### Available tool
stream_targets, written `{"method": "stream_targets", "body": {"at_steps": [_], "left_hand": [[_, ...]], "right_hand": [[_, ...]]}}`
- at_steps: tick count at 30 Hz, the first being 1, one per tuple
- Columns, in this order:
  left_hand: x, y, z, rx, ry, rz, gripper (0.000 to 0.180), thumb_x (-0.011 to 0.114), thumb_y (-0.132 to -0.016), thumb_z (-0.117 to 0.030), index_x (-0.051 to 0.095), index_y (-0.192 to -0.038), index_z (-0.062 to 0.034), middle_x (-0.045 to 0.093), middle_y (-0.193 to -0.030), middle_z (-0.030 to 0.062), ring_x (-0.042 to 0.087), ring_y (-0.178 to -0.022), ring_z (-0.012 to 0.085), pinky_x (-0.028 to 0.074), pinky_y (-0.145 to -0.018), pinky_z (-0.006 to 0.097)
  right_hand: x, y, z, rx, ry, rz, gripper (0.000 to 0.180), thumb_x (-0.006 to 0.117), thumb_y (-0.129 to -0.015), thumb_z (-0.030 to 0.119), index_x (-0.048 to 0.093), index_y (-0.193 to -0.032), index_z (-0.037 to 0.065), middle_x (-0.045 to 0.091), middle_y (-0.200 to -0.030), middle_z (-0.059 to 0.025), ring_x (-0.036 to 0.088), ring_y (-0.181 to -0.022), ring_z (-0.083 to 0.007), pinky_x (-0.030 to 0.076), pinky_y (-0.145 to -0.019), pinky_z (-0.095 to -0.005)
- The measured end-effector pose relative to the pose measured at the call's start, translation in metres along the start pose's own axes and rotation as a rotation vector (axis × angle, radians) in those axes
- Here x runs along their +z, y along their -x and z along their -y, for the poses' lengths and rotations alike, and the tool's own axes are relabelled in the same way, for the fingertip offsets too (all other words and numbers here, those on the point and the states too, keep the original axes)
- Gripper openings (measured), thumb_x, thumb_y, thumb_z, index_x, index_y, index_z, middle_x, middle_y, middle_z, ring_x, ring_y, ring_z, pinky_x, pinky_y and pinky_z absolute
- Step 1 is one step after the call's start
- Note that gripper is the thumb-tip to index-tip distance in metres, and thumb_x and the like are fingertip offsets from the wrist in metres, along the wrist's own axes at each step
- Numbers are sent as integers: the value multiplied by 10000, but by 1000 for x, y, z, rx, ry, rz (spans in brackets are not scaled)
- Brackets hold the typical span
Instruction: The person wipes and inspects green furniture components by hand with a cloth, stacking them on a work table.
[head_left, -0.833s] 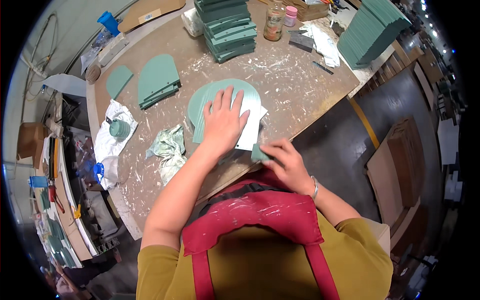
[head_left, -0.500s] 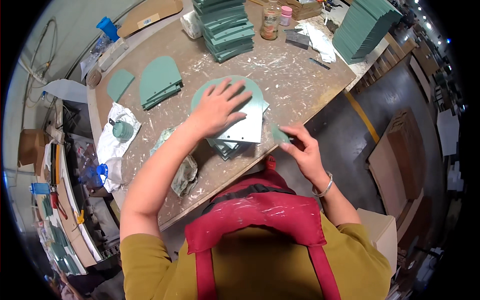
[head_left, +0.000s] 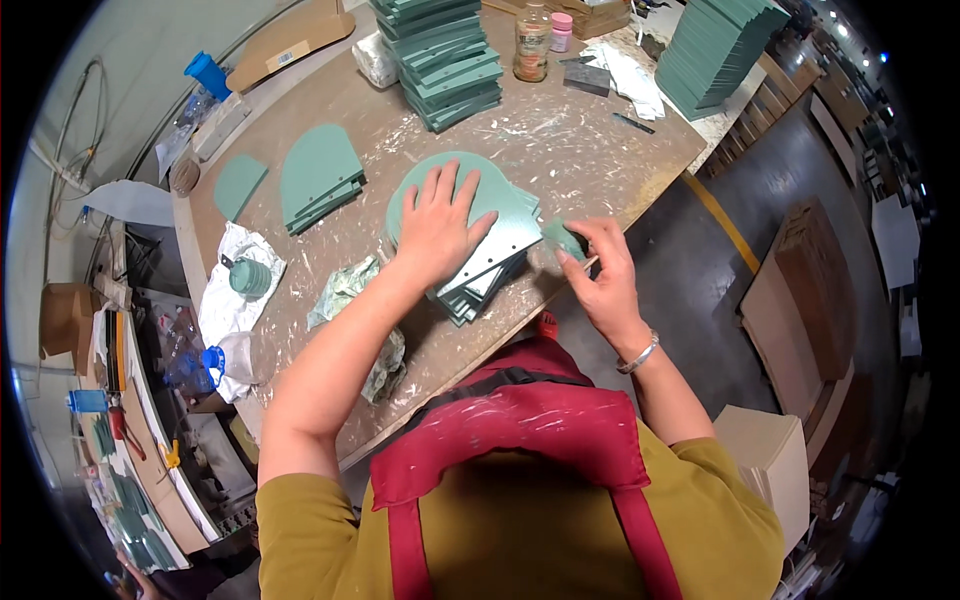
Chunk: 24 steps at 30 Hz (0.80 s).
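My left hand [head_left: 438, 232] lies flat with spread fingers on the top green panel [head_left: 500, 192], which has one rounded end and a row of small holes along its straight edge. Beneath it is a short stack of like panels [head_left: 462, 308], fanned out unevenly. Just right of the stack, my right hand [head_left: 606, 278] pinches a small green piece, perhaps a folded pad [head_left: 562, 238], between thumb and fingers. Its exact kind is hard to make out. A crumpled pale green cloth [head_left: 345, 288] rests on the table, partly hidden by my left forearm.
More rounded panels [head_left: 322, 170] lie at the left of the paint-marked table [head_left: 560, 150]. Tall panel stacks [head_left: 445, 70] stand at the back, near a glass bottle [head_left: 532, 45] and a dark block [head_left: 587, 78]. A green-coated jar [head_left: 250, 277] sits on white cloth [head_left: 225, 315].
The top panel has turned counterclockwise under my left hand, so its holed edge now slants up to the right. My right hand keeps the green pad beside the stack.
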<state>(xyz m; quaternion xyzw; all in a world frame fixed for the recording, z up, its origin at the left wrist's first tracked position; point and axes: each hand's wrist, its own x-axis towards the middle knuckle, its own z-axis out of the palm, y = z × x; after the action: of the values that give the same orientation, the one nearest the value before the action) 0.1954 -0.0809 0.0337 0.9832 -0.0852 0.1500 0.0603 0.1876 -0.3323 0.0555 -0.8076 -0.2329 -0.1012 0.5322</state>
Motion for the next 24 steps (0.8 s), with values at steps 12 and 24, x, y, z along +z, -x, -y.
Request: {"method": "stream_targets", "body": {"at_steps": [12, 24], "left_hand": [[-4, -11, 10, -49, 26, 106, 709, 578, -913, -569, 487, -1448, -112, 414, -1508, 172, 402, -1360, 362, 362, -1045, 557], [-30, -28, -3, -43, -45, 255, 704, 598, -903, -581, 483, -1424, -123, 483, -1394, 140, 481, -1263, 344, 466, -943, 556]], "right_hand": [[41, 25, 30, -170, 188, 119, 349, 730, -826, 124, 614, -1139, 24, 554, -1048, -170, 612, -902, -360, 515, -773, -412], [94, 41, 54, -314, 34, 501, 335, 744, -772, 117, 557, -1031, 18, 490, -1022, -176, 558, -937, -367, 490, -795, -449]]}}
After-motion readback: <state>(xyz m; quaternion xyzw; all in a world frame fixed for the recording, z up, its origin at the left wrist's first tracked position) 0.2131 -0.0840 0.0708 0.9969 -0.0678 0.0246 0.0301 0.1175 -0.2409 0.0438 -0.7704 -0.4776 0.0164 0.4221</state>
